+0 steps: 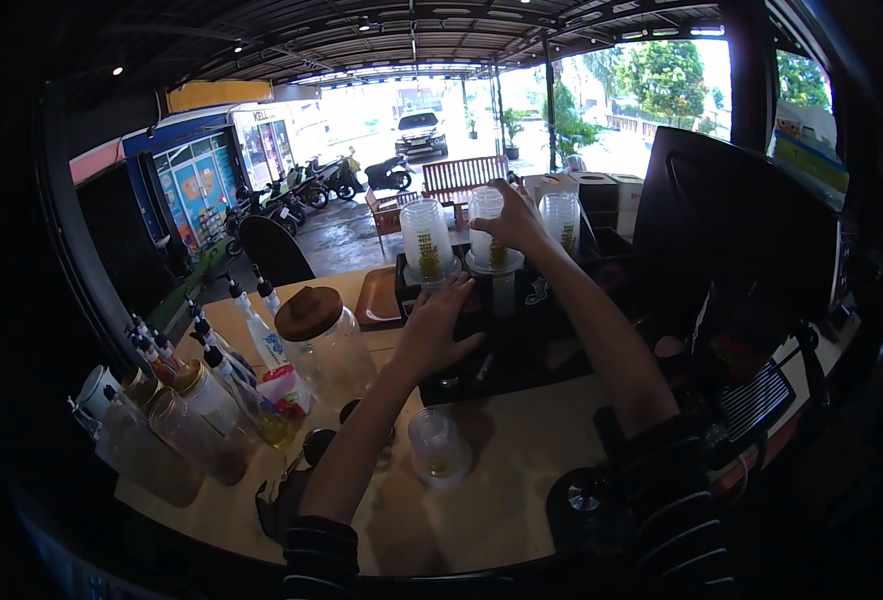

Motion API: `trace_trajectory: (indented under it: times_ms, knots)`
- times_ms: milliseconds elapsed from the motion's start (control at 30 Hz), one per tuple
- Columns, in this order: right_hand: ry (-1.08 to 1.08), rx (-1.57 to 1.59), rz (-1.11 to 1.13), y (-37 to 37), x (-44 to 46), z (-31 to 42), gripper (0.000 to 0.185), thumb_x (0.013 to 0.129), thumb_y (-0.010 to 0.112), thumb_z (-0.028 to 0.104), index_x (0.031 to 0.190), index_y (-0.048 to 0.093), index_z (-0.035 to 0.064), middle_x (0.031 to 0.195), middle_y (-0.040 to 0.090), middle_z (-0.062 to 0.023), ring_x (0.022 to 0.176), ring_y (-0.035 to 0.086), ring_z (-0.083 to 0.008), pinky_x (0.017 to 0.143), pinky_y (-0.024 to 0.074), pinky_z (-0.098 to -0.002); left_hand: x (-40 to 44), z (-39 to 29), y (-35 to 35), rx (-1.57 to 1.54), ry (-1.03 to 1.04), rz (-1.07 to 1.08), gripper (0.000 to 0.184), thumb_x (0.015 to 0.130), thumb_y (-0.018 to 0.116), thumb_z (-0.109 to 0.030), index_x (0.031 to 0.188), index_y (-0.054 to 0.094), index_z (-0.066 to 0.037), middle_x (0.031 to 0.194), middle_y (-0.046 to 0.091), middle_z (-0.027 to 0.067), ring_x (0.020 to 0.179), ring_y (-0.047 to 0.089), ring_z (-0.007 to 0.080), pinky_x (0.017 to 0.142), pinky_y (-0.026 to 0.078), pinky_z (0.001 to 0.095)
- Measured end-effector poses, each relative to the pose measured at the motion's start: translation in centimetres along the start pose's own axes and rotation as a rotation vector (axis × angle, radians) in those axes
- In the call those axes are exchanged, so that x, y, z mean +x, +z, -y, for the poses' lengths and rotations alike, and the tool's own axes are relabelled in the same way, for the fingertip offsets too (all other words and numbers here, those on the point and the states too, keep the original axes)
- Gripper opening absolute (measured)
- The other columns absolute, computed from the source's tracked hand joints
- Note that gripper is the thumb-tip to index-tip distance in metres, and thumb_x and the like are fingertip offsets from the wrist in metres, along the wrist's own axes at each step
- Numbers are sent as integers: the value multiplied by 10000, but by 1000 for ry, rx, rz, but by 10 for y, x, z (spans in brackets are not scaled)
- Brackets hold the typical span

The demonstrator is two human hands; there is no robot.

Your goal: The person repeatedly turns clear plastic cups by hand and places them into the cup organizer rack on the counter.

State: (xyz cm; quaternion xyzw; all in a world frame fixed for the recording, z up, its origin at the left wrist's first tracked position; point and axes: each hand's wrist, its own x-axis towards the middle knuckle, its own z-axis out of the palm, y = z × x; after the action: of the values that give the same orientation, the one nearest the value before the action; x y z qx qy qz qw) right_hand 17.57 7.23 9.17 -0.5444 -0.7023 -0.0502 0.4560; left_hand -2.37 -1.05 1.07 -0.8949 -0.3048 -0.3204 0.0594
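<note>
My right hand reaches forward and curls round the upper part of the middle stack of clear plastic cups, which stands upside down in a black organizer. My left hand is open, its thumb apart from the fingers. Those fingertips are just below the left stack of plastic cups; I cannot tell whether they touch it. To the right of my right hand is another cup stack. A clear plastic cup with printing stands on the table between my forearms.
Glass jars and pump bottles crowd the left side of the wooden table. A brown tray lies behind. A large dark monitor-like panel rises at right, above a grated drip tray. Benches and motorbikes are beyond.
</note>
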Motion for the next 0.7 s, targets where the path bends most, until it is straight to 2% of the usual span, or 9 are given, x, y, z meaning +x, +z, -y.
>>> trace_trajectory:
  times_ms: [267,333,367,400,500,533,600,633,700]
  knots:
    - [-43,-34,-43,5,-12,-4,802,643,780,359,1286,383,91,1257,398,-310,1195,402,-446,947,401,-477,1,-5,-4,58,-17,13,742,746,680,-306,1344,317,-59,1377,376,141,1309,317,297,1064,235,506]
    - [4,-25,-51,0,-17,4,766,640,768,356,1254,432,47,1195,501,-267,1139,470,-398,959,394,-438,-1,-9,-11,58,-6,0,741,752,675,-313,1348,310,-67,1377,375,139,1306,322,298,1063,237,509]
    - [16,-30,13,-4,-17,6,847,652,763,382,1315,354,50,1226,461,-289,1159,443,-422,970,382,-451,-3,-12,-14,59,11,-14,739,758,671,-319,1352,303,-76,1376,374,137,1303,326,298,1061,238,512]
    - [15,-27,16,-3,-19,5,847,652,763,382,1315,354,50,1226,461,-289,1159,443,-422,970,382,-451,-5,-15,-19,60,7,-12,739,758,671,-319,1352,303,-76,1376,374,137,1303,326,298,1061,238,512]
    - [54,-73,-37,3,-28,11,940,696,740,357,1397,178,81,1340,246,-316,1245,271,-507,993,325,-524,-16,-25,-36,38,12,-23,714,766,668,-317,1344,321,-81,1365,390,129,1291,343,299,1064,247,493]
    - [54,-71,-31,5,-34,16,940,696,740,357,1397,178,81,1340,246,-316,1245,271,-507,993,325,-524,-21,-28,-43,-2,9,-35,694,771,666,-310,1337,339,-76,1350,407,137,1282,355,302,1062,260,471]
    - [-60,-65,-225,5,-49,29,893,727,710,336,1390,179,63,1332,237,-322,1243,249,-528,996,314,-530,-35,-31,-49,-52,-1,-43,674,776,665,-303,1329,357,-71,1335,423,145,1273,366,305,1060,274,449]
    - [-146,-46,-265,5,-59,37,825,755,680,313,1375,210,39,1340,232,-308,1241,280,-496,997,314,-520,-43,-31,-51,-117,-16,-80,660,776,667,-296,1321,374,-66,1322,434,156,1267,375,308,1054,287,425]
    - [-176,4,-217,5,-79,54,804,757,680,307,1366,232,33,1341,245,-298,1234,302,-477,992,324,-507,-63,-34,-55,-224,-33,-163,579,807,644,-262,1293,418,-42,1268,484,196,1214,438,335,1011,348,389]
